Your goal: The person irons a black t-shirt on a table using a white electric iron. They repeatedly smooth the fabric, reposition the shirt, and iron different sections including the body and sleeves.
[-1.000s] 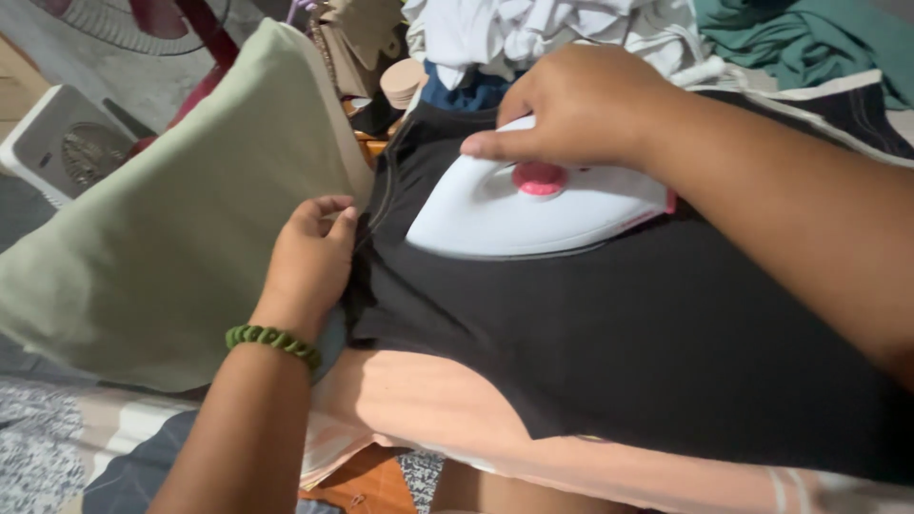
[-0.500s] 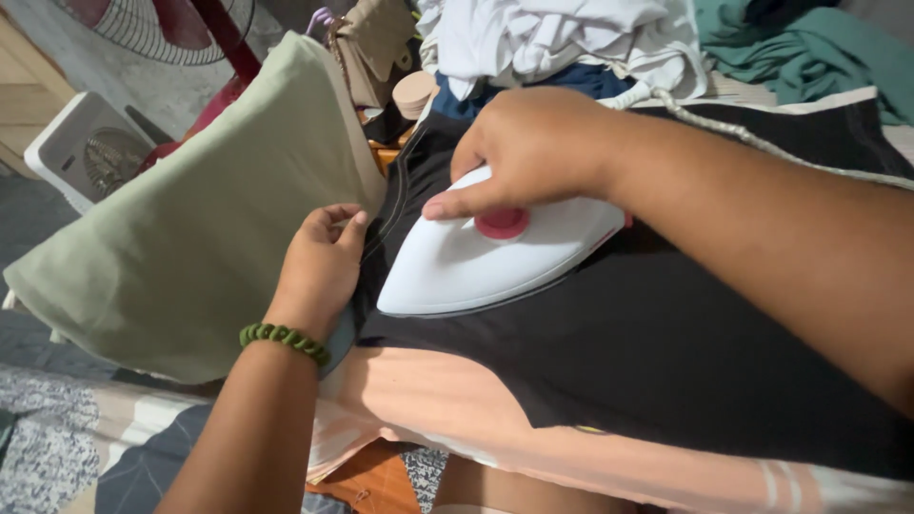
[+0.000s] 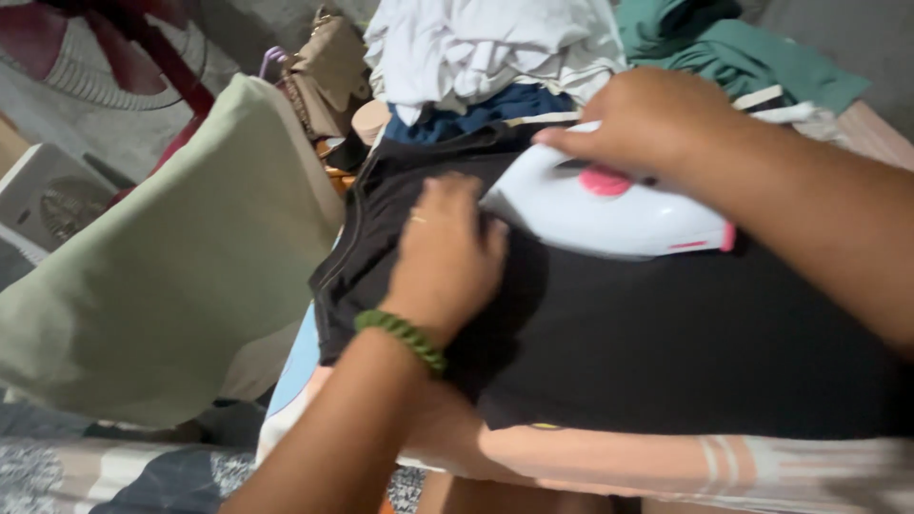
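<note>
- The right hand (image 3: 657,119) was closed over the top of a white iron (image 3: 609,205), fingers curled around its handle and the forefinger stretched toward the nose.
- The iron had a pink dial (image 3: 606,181) on its upper side and rested sole-down on a black garment (image 3: 647,333), its pointed end aimed toward the neckline.
- The left hand (image 3: 447,257) lay flat on the same garment, fingers spread and pressed onto the cloth just beside the tip of the iron; it pinched nothing.
- A green beaded bracelet (image 3: 402,338) circled the left wrist.
- The black garment was laid out across a peach-coloured cover (image 3: 590,452) with pale stripes near its right end, and the garment's collar edge (image 3: 347,238) lay on the left, near the cover's end.
- A pale green cloth (image 3: 162,295) hung to the left of the garment, near it; whether it touched it could not be told.
- Beyond the iron sat a heap of white laundry (image 3: 486,43), with a dark blue piece (image 3: 476,109) under it and teal cloth (image 3: 724,43) to its right.
- A tan bag (image 3: 328,67) stood beside the heap.
- At far left were a red standing fan (image 3: 105,43) and a white boxy appliance (image 3: 43,205), both well apart from the hands.
</note>
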